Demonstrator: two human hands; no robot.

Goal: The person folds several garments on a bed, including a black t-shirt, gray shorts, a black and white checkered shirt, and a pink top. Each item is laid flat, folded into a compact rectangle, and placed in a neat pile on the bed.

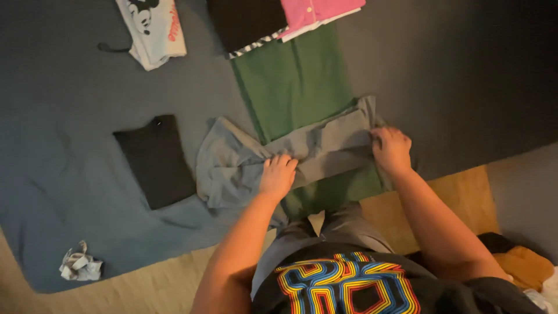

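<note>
1. Two hands are pressing on a grey garment [273, 157] that is lying across a green cloth [293, 81] on the dark blanket [58, 145].
2. Left hand [278, 176] is resting flat, fingers spread, on the garment's middle.
3. Right hand [391, 150] is closing its fingers over the garment's right end.
4. Fingertips of the right hand are hiding in the folds; the folded pink shirt [317, 11] is running off the top edge.

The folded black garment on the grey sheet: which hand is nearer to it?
Left. The left hand presses the grey garment just right of the folded black garment, without touching it. The right hand grips the grey garment's far end, much farther away.
</note>
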